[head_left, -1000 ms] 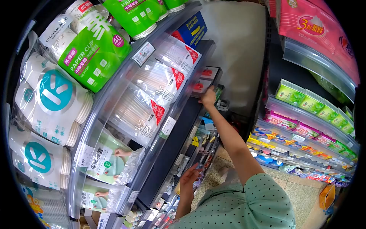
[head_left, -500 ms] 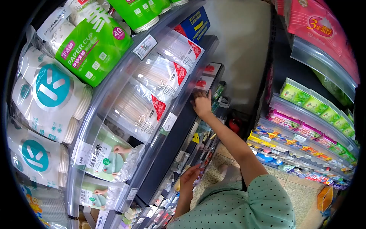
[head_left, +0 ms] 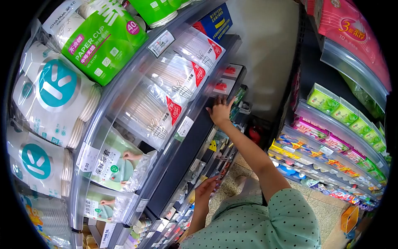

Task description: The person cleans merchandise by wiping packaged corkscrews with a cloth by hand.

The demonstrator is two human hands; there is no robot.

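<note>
My right hand (head_left: 222, 111) reaches to the lower shelf with its fingers spread, the fingertips at the near edge of a flat box with red pictures (head_left: 221, 86). Nothing shows in its grasp. Lower down, my left hand (head_left: 205, 191) hangs beside the shelf front, fingers loosely bent and nothing visible in it. Above and left of my right hand, clear packs of thin white sticks (head_left: 178, 81) stand in a row on the upper shelf. Green small packages (head_left: 239, 97) lie just right of my right hand, partly hidden.
Green paper cup packs (head_left: 103, 45) and white cup packs (head_left: 58, 85) fill the left shelf. Disposable glove packs (head_left: 118, 164) sit below. A blue box (head_left: 215, 25) stands at the shelf end. Across the aisle are green tissue packs (head_left: 323, 99), snacks and an orange basket (head_left: 349, 218).
My right hand has spread its fingers wider at the box edge. The view has shifted slightly. My left hand stays nearly where it was.
</note>
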